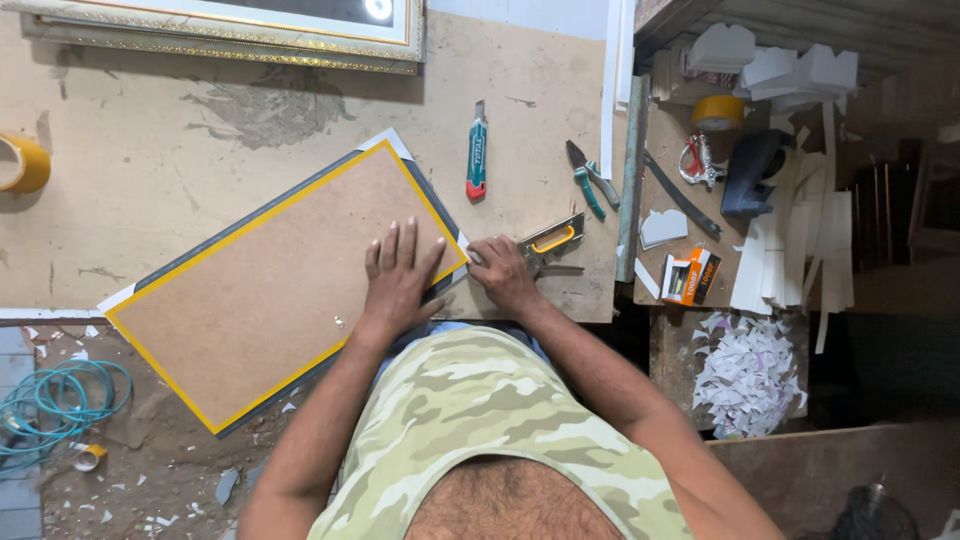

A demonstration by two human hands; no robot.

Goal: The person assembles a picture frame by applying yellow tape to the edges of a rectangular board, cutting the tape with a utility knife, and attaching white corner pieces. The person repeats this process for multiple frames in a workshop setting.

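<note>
My left hand (398,280) lies flat and open on the brown backing board with yellow tape border (270,290); at three o'clock, my right hand (500,272) grips the yellow-handled metal staple gun (548,245) at the board's corner; other edges look unstapled.

Staple gun (545,248) front end hidden under right hand (500,272); gilt frame (230,30) cut off at top edge; tape roll (22,163) cropped at left edge.

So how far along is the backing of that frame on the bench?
Done: the brown backing board sits inside the frame, with yellow tape along its visible edges. In hand: the left hand presses flat on the board near its right corner, while the right hand works at that corner beside the staple gun. Left: I can't tell whether fasteners are in along the other edges.
</note>
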